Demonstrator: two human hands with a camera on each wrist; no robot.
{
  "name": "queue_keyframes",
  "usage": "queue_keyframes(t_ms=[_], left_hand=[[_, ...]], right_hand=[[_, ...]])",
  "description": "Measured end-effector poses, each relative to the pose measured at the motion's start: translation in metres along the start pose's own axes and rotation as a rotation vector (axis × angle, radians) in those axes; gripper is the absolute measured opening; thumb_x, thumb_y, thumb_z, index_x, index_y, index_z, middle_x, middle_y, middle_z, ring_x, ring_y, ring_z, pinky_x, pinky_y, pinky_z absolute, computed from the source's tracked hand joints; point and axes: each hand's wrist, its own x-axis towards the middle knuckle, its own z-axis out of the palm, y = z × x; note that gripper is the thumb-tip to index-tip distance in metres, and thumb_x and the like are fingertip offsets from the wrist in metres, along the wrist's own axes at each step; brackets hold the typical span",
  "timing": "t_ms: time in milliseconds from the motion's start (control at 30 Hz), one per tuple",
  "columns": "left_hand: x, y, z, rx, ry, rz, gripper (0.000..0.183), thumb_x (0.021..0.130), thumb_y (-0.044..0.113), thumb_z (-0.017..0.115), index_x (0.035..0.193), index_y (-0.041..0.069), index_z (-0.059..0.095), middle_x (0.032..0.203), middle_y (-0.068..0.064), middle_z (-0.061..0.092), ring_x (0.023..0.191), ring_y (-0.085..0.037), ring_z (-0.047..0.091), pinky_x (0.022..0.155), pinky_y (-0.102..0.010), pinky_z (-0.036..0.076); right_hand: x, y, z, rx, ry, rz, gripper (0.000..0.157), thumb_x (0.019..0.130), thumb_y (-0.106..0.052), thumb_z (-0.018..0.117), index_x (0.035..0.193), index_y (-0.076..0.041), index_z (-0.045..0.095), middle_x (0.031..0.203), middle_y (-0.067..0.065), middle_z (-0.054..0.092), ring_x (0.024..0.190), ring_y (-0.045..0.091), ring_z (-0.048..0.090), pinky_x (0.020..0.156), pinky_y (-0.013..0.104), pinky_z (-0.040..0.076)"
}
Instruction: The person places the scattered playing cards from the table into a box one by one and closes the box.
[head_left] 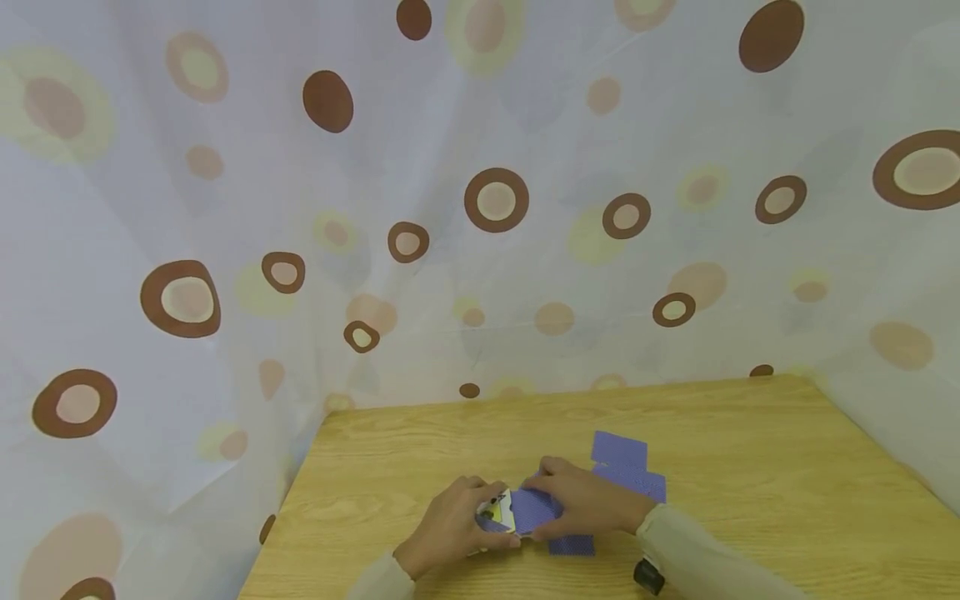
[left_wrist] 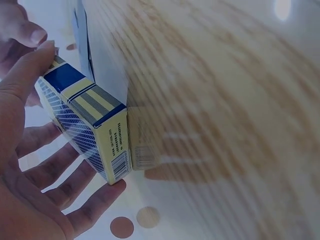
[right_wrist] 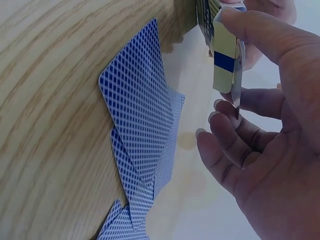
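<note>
A playing card box (left_wrist: 82, 122), cream with blue bands and a blue patterned face, stands tilted at the table in the left wrist view. My left hand (head_left: 453, 521) grips it, thumb along one narrow side and fingers spread behind the opposite side. At the box's other end, my right hand (head_left: 588, 497) pinches a cream end piece with a blue band (right_wrist: 225, 62) between thumb and fingers. From above, a blue patterned panel (head_left: 534, 510) lies between the two hands, beside a white and yellow part of the box (head_left: 504, 510).
Several blue-backed playing cards (right_wrist: 137, 95) lie overlapping on the wooden table (head_left: 750, 467), beyond and beneath my right forearm. Another blue patterned piece (head_left: 572, 545) shows below the right hand. A spotted curtain (head_left: 555, 275) hangs behind the table. Something small and black (head_left: 648, 575) sits at my right wrist.
</note>
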Motion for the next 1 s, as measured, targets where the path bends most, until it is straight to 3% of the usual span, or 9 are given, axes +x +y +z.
queue_keyframes(t_ms=[600, 1000], left_hand=[[-0.001, 0.002, -0.001, -0.015, -0.001, -0.006, 0.083, 0.08, 0.068, 0.076, 0.14, 0.012, 0.065, 0.121, -0.004, 0.066, 0.1, -0.009, 0.057, 0.074, -0.021, 0.049], [-0.001, 0.0, -0.001, -0.028, 0.01, -0.003, 0.082, 0.08, 0.069, 0.075, 0.139, 0.012, 0.066, 0.12, -0.004, 0.067, 0.099, -0.009, 0.057, 0.074, -0.022, 0.049]], right_hand=[[0.007, -0.001, 0.007, 0.012, -0.019, -0.013, 0.083, 0.091, -0.064, 0.068, 0.148, -0.005, 0.054, 0.11, -0.007, 0.048, 0.088, 0.007, 0.043, 0.072, 0.023, 0.044], [0.0, 0.003, 0.003, 0.065, -0.007, 0.025, 0.078, 0.092, -0.06, 0.069, 0.145, -0.004, 0.055, 0.121, -0.004, 0.053, 0.099, 0.01, 0.052, 0.085, 0.033, 0.051]])
